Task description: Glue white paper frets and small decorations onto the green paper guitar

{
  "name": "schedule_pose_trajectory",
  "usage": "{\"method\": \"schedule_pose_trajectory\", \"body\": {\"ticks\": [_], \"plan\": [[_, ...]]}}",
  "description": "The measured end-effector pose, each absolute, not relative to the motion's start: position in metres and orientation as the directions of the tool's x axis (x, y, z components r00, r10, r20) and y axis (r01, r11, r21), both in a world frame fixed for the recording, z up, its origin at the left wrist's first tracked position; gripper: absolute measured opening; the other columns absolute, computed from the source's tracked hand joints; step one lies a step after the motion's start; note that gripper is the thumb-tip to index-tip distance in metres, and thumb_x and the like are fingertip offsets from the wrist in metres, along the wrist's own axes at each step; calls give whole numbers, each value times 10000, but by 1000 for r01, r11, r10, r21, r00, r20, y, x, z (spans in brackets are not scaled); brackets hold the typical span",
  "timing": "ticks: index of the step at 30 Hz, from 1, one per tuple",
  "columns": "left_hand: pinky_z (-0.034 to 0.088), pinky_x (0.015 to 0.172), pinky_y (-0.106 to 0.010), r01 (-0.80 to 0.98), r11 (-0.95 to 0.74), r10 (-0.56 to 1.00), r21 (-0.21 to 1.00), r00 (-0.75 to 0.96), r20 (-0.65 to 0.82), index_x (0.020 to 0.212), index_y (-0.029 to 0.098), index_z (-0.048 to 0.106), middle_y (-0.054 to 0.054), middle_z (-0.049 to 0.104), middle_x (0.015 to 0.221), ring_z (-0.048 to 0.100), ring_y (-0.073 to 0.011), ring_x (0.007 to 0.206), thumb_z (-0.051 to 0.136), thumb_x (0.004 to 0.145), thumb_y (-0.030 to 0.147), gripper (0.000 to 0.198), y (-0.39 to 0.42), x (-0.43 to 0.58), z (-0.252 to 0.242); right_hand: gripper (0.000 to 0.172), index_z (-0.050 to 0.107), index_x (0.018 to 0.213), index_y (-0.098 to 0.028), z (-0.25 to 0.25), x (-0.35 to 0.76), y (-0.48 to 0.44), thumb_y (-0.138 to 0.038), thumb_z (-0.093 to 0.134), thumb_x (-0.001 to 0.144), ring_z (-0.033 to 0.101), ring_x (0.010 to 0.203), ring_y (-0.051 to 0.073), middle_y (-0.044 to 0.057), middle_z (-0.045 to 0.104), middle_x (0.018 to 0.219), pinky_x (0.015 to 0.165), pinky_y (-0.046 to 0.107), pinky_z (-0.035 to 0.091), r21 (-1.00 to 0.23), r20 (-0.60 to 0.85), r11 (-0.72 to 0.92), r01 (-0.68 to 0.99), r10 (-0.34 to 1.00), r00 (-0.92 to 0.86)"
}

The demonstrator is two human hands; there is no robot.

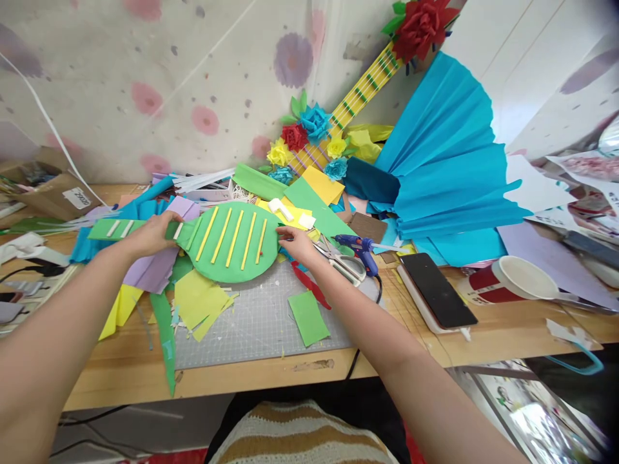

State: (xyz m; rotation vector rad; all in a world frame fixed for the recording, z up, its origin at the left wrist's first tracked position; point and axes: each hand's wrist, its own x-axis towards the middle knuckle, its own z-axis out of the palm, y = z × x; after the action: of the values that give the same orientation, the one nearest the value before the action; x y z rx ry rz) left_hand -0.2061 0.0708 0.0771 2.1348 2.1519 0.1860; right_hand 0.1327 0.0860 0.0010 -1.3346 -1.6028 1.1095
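Note:
A green paper guitar (pixel 231 248) with a round body, yellow strips across it and short white strips on its neck is held above the grey cutting mat (pixel 261 322). My left hand (pixel 153 235) wraps round the neck close to the body. At the body's right edge, my right hand (pixel 296 241) pinches the rim between thumb and fingers. Just right of that hand lie scissors (pixel 341 263) and a blue glue gun (pixel 358 248). Yellow paper scraps (pixel 200 299) and a green paper piece (pixel 309 317) rest on the mat.
Behind stands a yellow paper guitar (pixel 360 96) with paper flowers, beside blue crepe paper (pixel 445 161). A black phone (pixel 438 290) and a paper cup (pixel 507 281) are at the right. A cardboard box (pixel 58 193) and a power strip (pixel 36 303) sit at the left.

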Motion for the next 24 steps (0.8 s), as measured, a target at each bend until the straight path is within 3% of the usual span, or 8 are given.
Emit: {"method": "schedule_pose_trajectory", "body": {"ticks": [4, 7, 11, 15, 19, 24], "plan": [[365, 948, -384, 991, -78, 995, 112, 84, -52, 1201, 133, 434, -133, 527, 1247, 473, -278, 1145, 615, 563, 222, 668, 67, -204, 79, 349, 639, 1004, -178, 0, 132, 81, -73, 530, 690, 629, 889, 147, 46, 669, 1044, 845, 309, 497, -940, 14, 71, 332, 985, -171], [299, 1022, -412, 983, -79, 995, 165, 87, -38, 1235, 139, 425, -135, 457, 1332, 406, -286, 1234, 575, 555, 195, 699, 63, -202, 83, 316, 641, 995, -169, -2, 133, 79, -107, 529, 706, 631, 870, 149, 55, 674, 1029, 841, 312, 496, -948, 12, 60, 312, 988, -153], [300, 1036, -365, 960, -43, 981, 278, -12, 194, 1111, 169, 529, -100, 471, 1297, 387, -235, 1240, 509, 590, 163, 521, 58, -199, 85, 279, 642, 955, -183, -3, 146, 82, -124, 529, 707, 625, 868, 147, 37, 679, 998, 850, 325, 490, -932, 60, 116, 344, 984, -169], [394, 917, -355, 942, 52, 853, 332, -215, 476, 933, 149, 598, -91, 584, 937, 516, -226, 990, 484, 749, 304, 265, 58, -173, 80, 255, 638, 897, -172, 1, 164, 84, -93, 503, 696, 623, 836, 141, 37, 682, 925, 823, 317, 493, -897, 76, 118, 425, 991, -114], [408, 838, -331, 954, -55, 888, 294, -88, 451, 772, 171, 617, -70, 585, 830, 530, -217, 895, 510, 774, 341, 201, 60, -113, 75, 244, 622, 882, -184, 1, 169, 76, -96, 496, 693, 621, 823, 130, 23, 677, 906, 796, 301, 501, -910, 65, 114, 398, 989, -134], [434, 721, -314, 948, -77, 984, 310, 23, 175, 664, 214, 632, -48, 641, 833, 575, -221, 819, 591, 702, 323, 122, 57, -60, 67, 222, 621, 889, -173, 1, 177, 59, -114, 499, 713, 614, 814, 130, 34, 670, 906, 790, 301, 493, -888, 84, 148, 436, 983, -162]]}}
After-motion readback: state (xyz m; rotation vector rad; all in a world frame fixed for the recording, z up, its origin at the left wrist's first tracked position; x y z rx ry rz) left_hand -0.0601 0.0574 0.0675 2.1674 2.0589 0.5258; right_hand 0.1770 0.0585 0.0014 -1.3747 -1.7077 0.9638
